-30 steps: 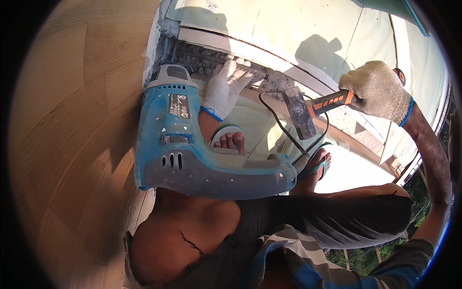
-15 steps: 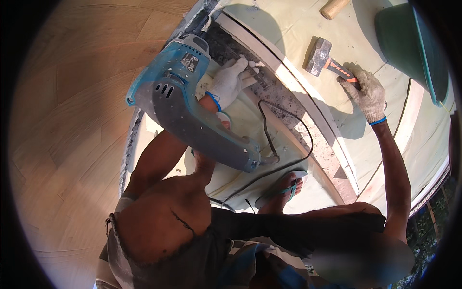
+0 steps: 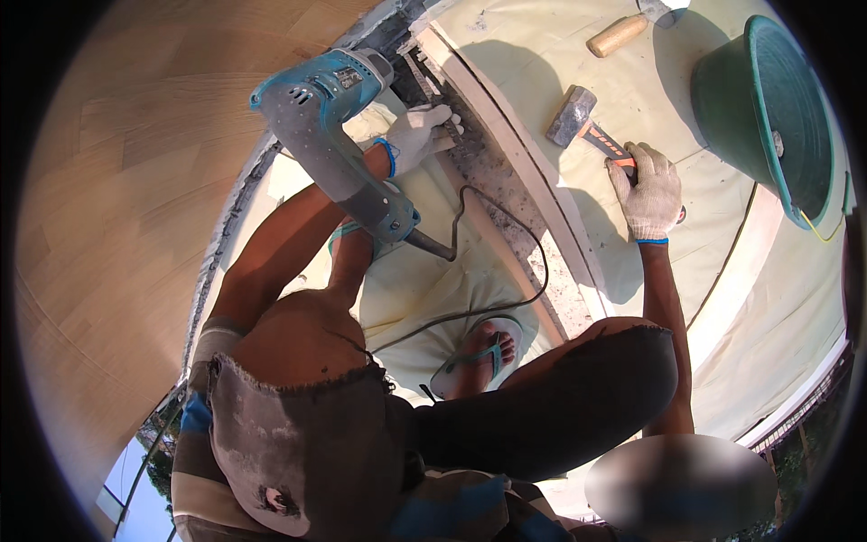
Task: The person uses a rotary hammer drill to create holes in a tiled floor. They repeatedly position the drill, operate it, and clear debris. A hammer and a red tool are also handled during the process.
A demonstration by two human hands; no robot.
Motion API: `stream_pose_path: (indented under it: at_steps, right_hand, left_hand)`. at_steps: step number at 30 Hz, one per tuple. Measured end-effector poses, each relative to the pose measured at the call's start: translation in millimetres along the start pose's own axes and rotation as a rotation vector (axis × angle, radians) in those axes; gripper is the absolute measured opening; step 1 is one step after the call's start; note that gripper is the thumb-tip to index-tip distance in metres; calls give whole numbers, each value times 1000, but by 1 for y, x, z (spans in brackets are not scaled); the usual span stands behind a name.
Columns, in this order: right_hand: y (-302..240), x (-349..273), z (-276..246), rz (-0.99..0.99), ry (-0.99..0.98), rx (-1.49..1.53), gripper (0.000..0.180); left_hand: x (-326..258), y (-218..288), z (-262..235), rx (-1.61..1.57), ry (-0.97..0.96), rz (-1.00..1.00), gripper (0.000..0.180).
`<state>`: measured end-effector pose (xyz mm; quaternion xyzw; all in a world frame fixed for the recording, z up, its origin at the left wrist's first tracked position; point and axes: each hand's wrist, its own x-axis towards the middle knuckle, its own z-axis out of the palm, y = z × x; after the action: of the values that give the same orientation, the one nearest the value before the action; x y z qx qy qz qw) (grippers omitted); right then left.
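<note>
My left hand [image 3: 417, 135], in a pale glove with a blue cuff, is closed around a thin metal rod like a chisel [image 3: 423, 79]. It is over the narrow debris-strewn channel [image 3: 506, 185] between pale boards. My gloved right hand [image 3: 650, 194] grips the black and orange handle of a club hammer [image 3: 572, 117]; the head is up and to the left of the hand, right of the channel. Beside my left forearm a teal and grey corded power tool [image 3: 330, 144] stands tilted, its far end by the wall's foot. The rod's lower end is hard to make out.
A green bucket [image 3: 713, 95] lies tipped at the far right, near a wooden-handled tool [image 3: 619, 36]. The black cord [image 3: 533, 244] loops across the channel toward my sandalled foot [image 3: 492, 348]. A wood-look wall or panel [image 3: 153, 181] curves along the left.
The view has shifted. My right hand and the hammer have moved slightly left, toward the channel. More of the rod shows beyond my left hand, and the power tool appears further from my knees.
</note>
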<state>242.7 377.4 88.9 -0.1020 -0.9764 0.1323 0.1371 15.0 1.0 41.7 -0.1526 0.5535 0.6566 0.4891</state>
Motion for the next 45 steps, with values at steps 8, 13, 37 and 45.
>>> stream_pose_path:
  at_steps: [8,13,37,45]
  right_hand:
    - [4,-5,3,-15,6,50,43]
    - [0,-1,3,-65,17,72,43]
    - [14,21,-7,76,-480,-118,60]
    - [17,67,0,105,-961,15,59]
  left_hand:
    - [-6,0,1,101,105,17,24]
    - [-11,0,-12,1,-26,11,25]
    - [27,-11,-30,-228,-312,-57,31]
    - [23,-7,-27,-135,-412,-72,30]
